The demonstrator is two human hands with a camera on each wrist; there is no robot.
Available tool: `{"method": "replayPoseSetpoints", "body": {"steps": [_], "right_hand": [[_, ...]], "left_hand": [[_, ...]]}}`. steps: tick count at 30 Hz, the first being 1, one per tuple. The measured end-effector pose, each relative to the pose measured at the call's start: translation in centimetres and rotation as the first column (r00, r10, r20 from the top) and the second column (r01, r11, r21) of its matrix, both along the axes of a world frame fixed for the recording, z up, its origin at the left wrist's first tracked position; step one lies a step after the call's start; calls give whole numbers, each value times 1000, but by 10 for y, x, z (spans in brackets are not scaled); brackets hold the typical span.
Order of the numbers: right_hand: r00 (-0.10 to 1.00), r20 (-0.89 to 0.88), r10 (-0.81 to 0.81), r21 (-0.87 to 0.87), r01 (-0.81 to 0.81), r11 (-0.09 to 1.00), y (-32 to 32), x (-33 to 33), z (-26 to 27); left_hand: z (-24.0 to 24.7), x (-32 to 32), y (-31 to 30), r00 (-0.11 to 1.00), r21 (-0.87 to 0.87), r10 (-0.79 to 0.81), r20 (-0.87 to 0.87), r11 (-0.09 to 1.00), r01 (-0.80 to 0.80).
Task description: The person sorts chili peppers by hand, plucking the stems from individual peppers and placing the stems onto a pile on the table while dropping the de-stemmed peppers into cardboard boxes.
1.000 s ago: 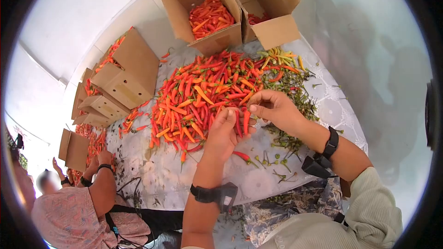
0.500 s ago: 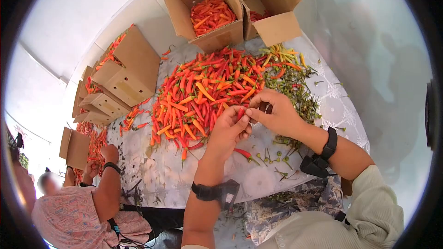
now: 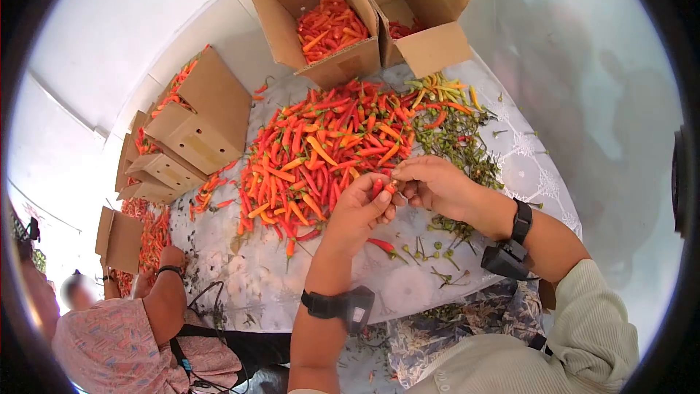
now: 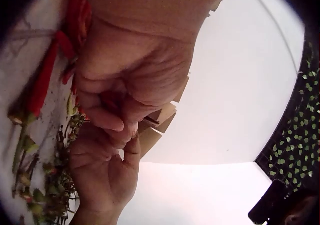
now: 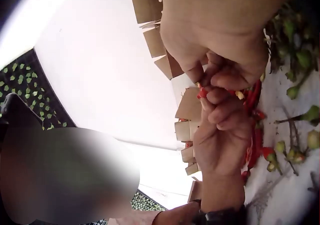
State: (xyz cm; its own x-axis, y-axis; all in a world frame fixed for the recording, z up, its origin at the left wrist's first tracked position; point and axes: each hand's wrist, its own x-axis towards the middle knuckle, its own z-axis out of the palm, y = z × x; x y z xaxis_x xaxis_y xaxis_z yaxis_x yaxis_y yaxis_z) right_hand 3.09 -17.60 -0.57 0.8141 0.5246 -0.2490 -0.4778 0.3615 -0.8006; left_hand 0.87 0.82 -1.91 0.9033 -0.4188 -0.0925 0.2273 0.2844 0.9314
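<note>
Curled fingers of my left hand (image 3: 356,210) hold red chili peppers (image 3: 377,189), two of whose ends show above the palm in the head view. Close against it, my right hand (image 3: 441,186) pinches the stem end of one of these with thumb and forefinger. From the right wrist view, that chili's tip (image 5: 202,93) is red with a small pale end between the two hands. The left palm hides the rest of the peppers. A large heap of red and orange chilies (image 3: 313,153) lies just beyond both hands.
Green stems (image 3: 467,153) are strewn right of the heap, beside a few yellow chilies (image 3: 441,90). A cardboard box (image 3: 343,62) with chilies stands behind, and more boxes (image 3: 197,128) line the left. Another person (image 3: 124,335) works at lower left.
Two chilies hung lengthwise from the left fingers; they now sit inside the palm with only their ends showing. The right hand's fingers have closed in on one stem end.
</note>
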Motion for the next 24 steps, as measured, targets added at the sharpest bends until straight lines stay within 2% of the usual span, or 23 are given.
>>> {"method": "replayPoseSetpoints", "body": {"steps": [3,6,7,9,12,13,15,16,17,19,20,23,24], "right_hand": [[1000,23,8,22,-9,1000,1,-1,-5],[992,71,-107,-68,112,991,5,-3,-8],[952,223,-208,-123,239,963,4,1,-14],[781,520,-345,-167,490,856,1,13,-23],[558,774,-301,-247,702,668,-14,19,-12],[572,758,-314,-232,685,690,-17,18,-9],[484,844,-233,-224,711,666,-13,14,-8],[439,879,-189,-222,725,653,-10,12,-8],[445,891,-86,-283,695,661,-9,11,-7],[350,937,12,-241,620,747,-4,5,-5],[293,955,56,-224,579,784,-4,2,-4],[291,939,185,-306,458,835,-5,0,-5],[301,932,200,-327,471,819,-7,0,-4]], "left_hand": [[1,-2,-2,1000,-24,9,12,1000,-9],[1,-2,-5,1000,-29,11,-1,1000,-11],[1,-2,-6,1000,-28,11,-3,1000,-11],[4,-4,-5,1000,-29,-1,-18,1000,0],[7,-4,-2,1000,-1,-17,-7,1000,17],[7,-4,-2,1000,12,-24,-2,1000,24],[10,-4,-3,999,74,-35,-19,997,36],[11,-5,-4,999,103,-42,-31,994,45],[12,-7,-6,1000,131,-13,-27,991,17],[13,-8,-11,999,187,40,-11,982,-38],[13,-8,-12,1000,191,18,-9,982,-16],[10,-9,-11,1000,227,-11,-14,974,14],[9,-8,-11,1000,246,-11,-6,969,13]]}}
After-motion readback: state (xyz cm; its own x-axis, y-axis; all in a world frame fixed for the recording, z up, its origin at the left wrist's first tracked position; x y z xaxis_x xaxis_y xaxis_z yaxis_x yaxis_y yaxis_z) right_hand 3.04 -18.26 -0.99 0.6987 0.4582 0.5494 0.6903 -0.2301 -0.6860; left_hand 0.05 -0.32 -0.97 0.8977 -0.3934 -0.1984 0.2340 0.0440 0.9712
